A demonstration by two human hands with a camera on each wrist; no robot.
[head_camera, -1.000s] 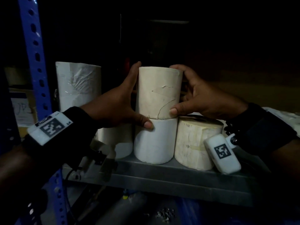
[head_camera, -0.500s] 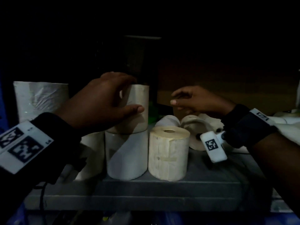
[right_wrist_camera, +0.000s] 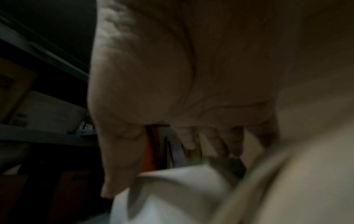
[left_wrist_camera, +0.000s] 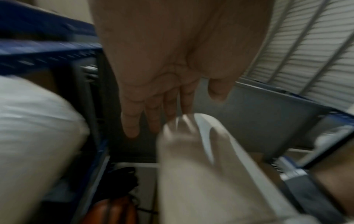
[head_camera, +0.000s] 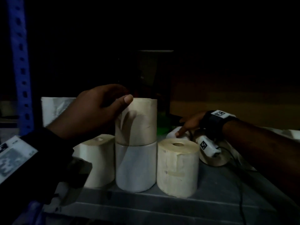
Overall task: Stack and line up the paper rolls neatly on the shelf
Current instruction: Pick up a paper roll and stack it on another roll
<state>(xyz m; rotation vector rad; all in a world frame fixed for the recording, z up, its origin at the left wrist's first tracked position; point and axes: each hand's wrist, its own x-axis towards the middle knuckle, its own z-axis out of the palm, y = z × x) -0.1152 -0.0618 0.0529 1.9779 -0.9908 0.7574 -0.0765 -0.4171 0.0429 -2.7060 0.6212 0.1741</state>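
The grey metal shelf (head_camera: 186, 207) carried a front row of upright paper rolls. Nearest the front edge stood a cream paper roll with a visible cardboard core (head_camera: 177, 168), on its end, just beside a smooth white paper roll (head_camera: 135, 168) to its left; whether the two touched could not be told. Left of that stood a third cream roll (head_camera: 99, 161), partly hidden by the left forearm and its wrist-mounted camera housing. A beige paper roll (head_camera: 138, 122) sat stacked upright on the white roll, its sides roughly in line with the roll beneath. The left hand (head_camera: 90, 114) was at the upper left side of the stacked beige roll, thumb tip near its top rim; in the left wrist view the fingers (left_wrist_camera: 132, 121) were extended and relaxed, so the grip was released, with contact, if any, light. Motion blur prevented a firmer reading. Farther back and to the right, the right hand (head_camera: 190, 124) reached down to a small white roll lying on its side (head_camera: 173, 134), with one finger extended onto it; the other fingers were too blurred and dark to judge, so its grip could not be told. Beside that lay another cream roll on its side (head_camera: 214, 158), partly behind the right wrist camera. At far left rear stood a tall white plastic-wrapped roll (head_camera: 55, 109), beside a blue perforated shelf upright (head_camera: 19, 62).
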